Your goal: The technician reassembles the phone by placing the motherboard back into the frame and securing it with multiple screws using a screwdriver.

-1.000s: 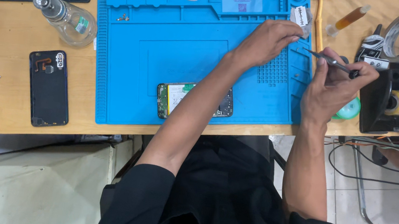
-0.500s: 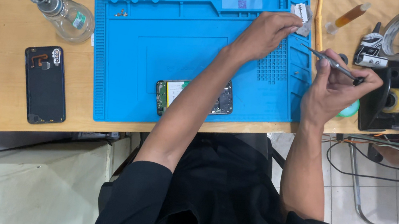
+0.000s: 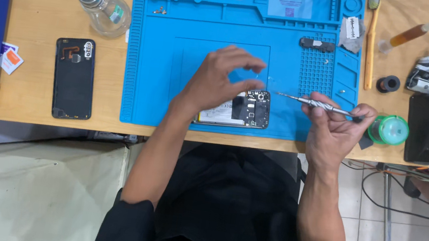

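While the opened black smartphone with its bare circuit board (image 3: 236, 108) lies low at centre on the blue silicone mat (image 3: 154, 72), it looks light, stiff and fragile, best held by its edges. Left hand (image 3: 220, 82) hovers over it, released; half a second ago it reached the mat's upper right. Right hand (image 3: 338, 125) pinches a slim metal screwdriver (image 3: 313, 103).

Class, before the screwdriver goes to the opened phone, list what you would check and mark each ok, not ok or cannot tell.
1. Opened phone lies flat on the blue mat: ok.
2. Left hand steadies the phone: not ok, fingers spread above it.
3. Right hand grips the screwdriver: ok.
4. Tip aimed at the phone: ok, apart from it.
5. Loose screws kept on the mat: ok.
6. Bit fits the screw: cannot tell.
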